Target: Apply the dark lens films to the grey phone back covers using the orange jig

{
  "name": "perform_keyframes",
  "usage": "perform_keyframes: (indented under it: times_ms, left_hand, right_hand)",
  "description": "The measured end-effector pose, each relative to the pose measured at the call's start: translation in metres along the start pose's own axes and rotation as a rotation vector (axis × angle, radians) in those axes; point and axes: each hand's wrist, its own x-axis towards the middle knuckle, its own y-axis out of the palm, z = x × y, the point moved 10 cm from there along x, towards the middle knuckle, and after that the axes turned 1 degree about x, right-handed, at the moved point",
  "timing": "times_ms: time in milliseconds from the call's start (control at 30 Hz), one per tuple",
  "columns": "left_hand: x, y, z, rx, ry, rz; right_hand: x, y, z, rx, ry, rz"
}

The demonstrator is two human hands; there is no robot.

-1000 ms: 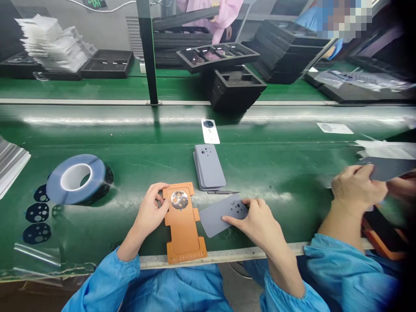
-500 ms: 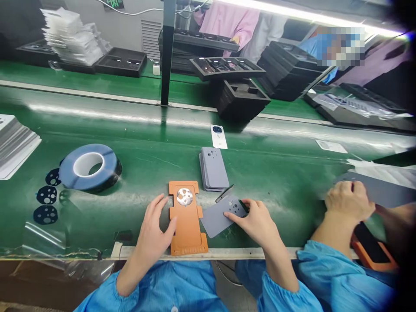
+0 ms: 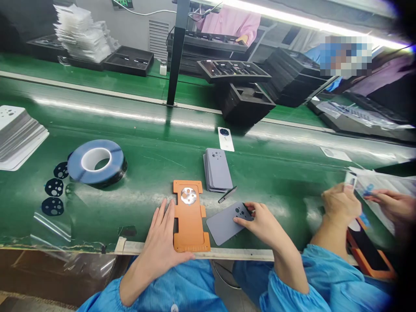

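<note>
Left hand (image 3: 162, 242) flat beside orange jig (image 3: 190, 216), right hand (image 3: 261, 223) on grey cover (image 3: 225, 223) (green belt)

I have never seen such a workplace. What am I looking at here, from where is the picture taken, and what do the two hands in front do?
The picture comes from a camera worn on a person's head, looking down at their own two hands in blue sleeves. They sit at a green belt. The left hand lies flat beside an orange jig with a round metal insert, touching its left edge. The right hand rests its fingers on a grey phone back cover lying on the belt. Behind are a stack of grey covers, a pair of tweezers and a blue tape roll. The hands at far right belong to a co-worker.
</note>
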Motion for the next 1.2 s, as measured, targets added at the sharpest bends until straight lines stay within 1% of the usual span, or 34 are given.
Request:
perform_keyframes:
  times_ms: [167,267,367,433,533,633,700,800,933,1000,1067,1133,1200]
  left_hand:
    - [0.001,-0.002,0.0,0.004,0.005,-0.014]
    - [0.001,-0.001,-0.003,0.01,0.024,0.007]
    - [0.0,-0.003,-0.003,0.005,0.013,0.016]
    - [0.0,-0.005,-0.001,-0.009,0.006,0.016]
    - [-0.001,-0.005,0.001,-0.022,0.023,0.017]
    - [-0.002,-0.006,0.003,-0.013,0.038,0.006]
    - [-0.002,-0.006,0.004,-0.001,0.042,-0.003]
    - [-0.002,-0.006,0.003,0.016,0.05,0.0]
    - [-0.002,-0.007,0.001,0.039,0.054,0.005]
    - [-0.002,-0.008,0.001,0.047,0.049,0.002]
    - [-0.002,-0.007,0.001,0.046,0.046,0.006]
    - [-0.003,-0.007,0.001,0.043,0.048,0.006]
    - [-0.003,-0.007,0.0,0.041,0.057,0.001]
  right_hand:
    - [0.002,0.001,0.003,0.059,-0.052,0.039]
    - [0.002,0.001,0.007,0.059,-0.092,0.03]
    - [0.001,0.001,0.007,0.072,-0.093,0.019]
    - [0.0,0.003,0.009,0.073,-0.103,0.04]
    - [-0.007,0.006,0.02,0.034,-0.161,0.088]
    - [-0.022,0.008,0.038,0.003,-0.225,0.139]
    - [-0.033,0.009,0.049,-0.023,-0.235,0.156]
    - [-0.042,0.008,0.058,-0.108,-0.214,0.113]
    - [-0.044,0.008,0.062,-0.165,-0.219,0.036]
    - [-0.044,0.007,0.061,-0.127,-0.217,0.032]
    - [-0.044,0.005,0.059,-0.013,-0.201,0.072]
    - [-0.047,0.0,0.062,0.196,-0.202,0.158]
    - [-0.05,-0.013,0.071,0.434,-0.22,0.227]
